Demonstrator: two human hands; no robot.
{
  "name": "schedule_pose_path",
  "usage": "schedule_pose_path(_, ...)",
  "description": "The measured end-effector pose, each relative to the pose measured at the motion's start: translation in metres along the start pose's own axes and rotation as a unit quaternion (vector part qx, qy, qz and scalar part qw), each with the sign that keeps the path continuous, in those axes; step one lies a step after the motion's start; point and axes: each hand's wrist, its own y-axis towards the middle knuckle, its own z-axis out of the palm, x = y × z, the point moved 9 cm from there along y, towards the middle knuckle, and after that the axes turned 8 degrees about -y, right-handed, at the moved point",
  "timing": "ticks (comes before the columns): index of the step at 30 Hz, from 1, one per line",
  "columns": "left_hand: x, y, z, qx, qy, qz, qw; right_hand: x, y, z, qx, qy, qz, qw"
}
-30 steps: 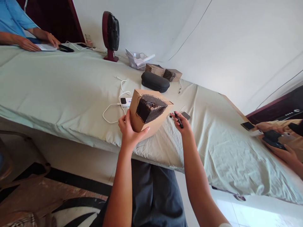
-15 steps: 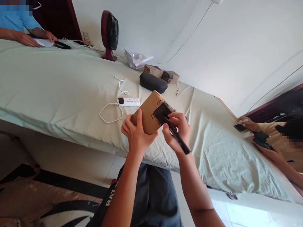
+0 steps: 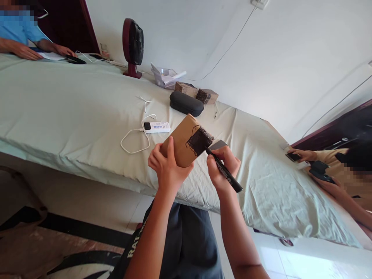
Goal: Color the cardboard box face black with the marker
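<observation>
A brown cardboard box [image 3: 180,141] is tilted in my left hand [image 3: 169,164], whose fingers and thumb grip its lower left side. Black ink scribbles [image 3: 199,140] cover part of its face near the right end. My right hand [image 3: 223,166] is closed around a black marker pen [image 3: 223,170]. The pen's tip touches or nearly touches the lower right edge of the inked patch. Behind the right hand, a flat dark object [image 3: 220,144] lies on the cloth, partly hidden.
On the cloth-covered table [image 3: 72,100] lie a white power strip [image 3: 158,127] with a cable, a black case [image 3: 186,103] and small cardboard boxes [image 3: 207,96]. A fan [image 3: 133,44] and a plastic basket [image 3: 165,78] stand behind. People sit at the far left and right.
My right hand and the marker pen have shifted a little right, off the middle of the inked patch to its edge. My left hand keeps its hold on the box.
</observation>
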Motion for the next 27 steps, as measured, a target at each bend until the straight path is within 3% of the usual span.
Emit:
schedule_pose_path(4, 0.006, 0.000, 0.000, 0.003, -0.011, -0.026, 1.000, -0.002, 0.000, -0.008, -0.034, 0.001, -0.006, 0.999)
schedule_pose_path(10, 0.020, 0.003, 0.005, 0.018, -0.053, -0.044, 0.997, -0.010, -0.007, 0.006, -0.032, 0.057, -0.023, 0.998)
schedule_pose_path(15, 0.032, 0.006, 0.013, 0.057, -0.127, -0.058, 0.989, -0.040, -0.015, 0.021, -0.011, 0.132, 0.038, 0.990)
schedule_pose_path(20, 0.048, 0.009, 0.021, 0.089, -0.211, -0.041, 0.972, -0.057, -0.012, 0.021, -0.021, 0.183, 0.074, 0.980)
schedule_pose_path(27, 0.070, 0.011, 0.024, 0.084, -0.275, -0.044, 0.957, -0.069, 0.008, 0.019, -0.036, 0.215, 0.117, 0.969)
